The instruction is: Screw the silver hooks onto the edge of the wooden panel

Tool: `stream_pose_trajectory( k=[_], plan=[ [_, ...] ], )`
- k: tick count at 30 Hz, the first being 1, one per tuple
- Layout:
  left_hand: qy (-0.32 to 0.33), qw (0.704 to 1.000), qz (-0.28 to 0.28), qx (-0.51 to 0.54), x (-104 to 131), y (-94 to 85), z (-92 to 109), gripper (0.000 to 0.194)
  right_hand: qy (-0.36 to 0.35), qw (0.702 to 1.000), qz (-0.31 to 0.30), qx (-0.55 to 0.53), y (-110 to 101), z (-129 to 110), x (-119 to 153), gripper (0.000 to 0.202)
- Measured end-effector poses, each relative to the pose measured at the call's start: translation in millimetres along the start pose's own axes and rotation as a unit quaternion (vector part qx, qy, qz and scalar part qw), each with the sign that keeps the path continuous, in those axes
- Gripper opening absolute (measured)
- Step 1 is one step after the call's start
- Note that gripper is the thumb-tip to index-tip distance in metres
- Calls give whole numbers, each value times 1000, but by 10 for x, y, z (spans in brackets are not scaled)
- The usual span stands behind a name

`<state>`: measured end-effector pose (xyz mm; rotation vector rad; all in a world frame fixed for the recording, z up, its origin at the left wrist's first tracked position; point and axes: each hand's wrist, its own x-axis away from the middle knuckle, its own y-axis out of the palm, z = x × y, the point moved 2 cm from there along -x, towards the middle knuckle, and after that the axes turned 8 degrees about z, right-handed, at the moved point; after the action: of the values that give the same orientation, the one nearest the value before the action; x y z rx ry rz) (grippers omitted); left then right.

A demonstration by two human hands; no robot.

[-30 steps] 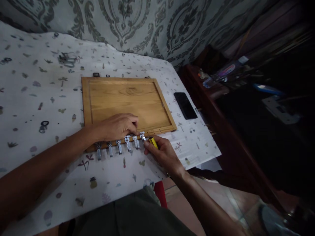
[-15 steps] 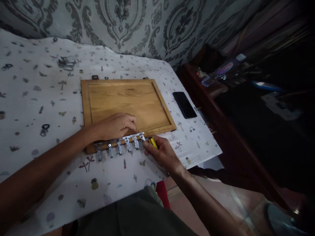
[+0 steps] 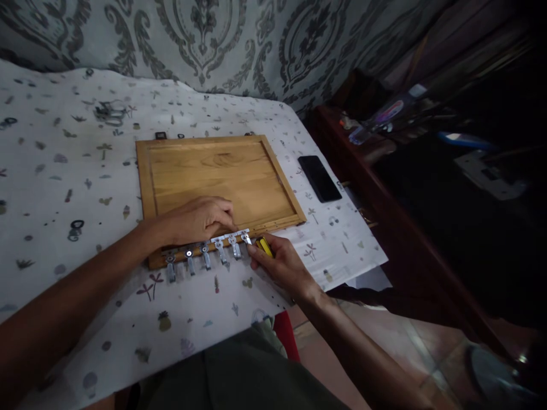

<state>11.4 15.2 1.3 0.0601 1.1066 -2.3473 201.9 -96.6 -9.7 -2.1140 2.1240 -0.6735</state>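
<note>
A framed wooden panel (image 3: 209, 171) lies flat on the patterned tablecloth (image 3: 98, 182). Along its near edge sits a row of several metal hooks (image 3: 205, 257). My left hand (image 3: 207, 217) rests on the panel's near part, fingers curled and fingertips by the hooks at the right; what they hold, if anything, is hidden. My right hand (image 3: 276, 259) is closed around a black and yellow tool (image 3: 265, 246), its thumb and finger at the rightmost hook (image 3: 245, 236).
A black phone (image 3: 319, 178) lies right of the panel. Several small metal pieces (image 3: 110, 113) lie at the back left. Beyond the table's right edge, a dark red wooden piece of furniture (image 3: 371, 193) bears a clear bottle (image 3: 384, 117).
The view has shifted slightly. Both hands keep nearly the same places and grips on the panel's near edge.
</note>
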Motion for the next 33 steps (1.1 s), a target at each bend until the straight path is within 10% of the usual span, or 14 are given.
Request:
stream_pose_trajectory(
  k=[25,33],
  plan=[
    [35,993,-56,-95,-26,-14,147,27,8,999,-14,-30,-58,-39,23,40],
    [44,997,-20,-62,17,20,68,26,-175,949,200,-167,-498,-417,24,30]
  ],
)
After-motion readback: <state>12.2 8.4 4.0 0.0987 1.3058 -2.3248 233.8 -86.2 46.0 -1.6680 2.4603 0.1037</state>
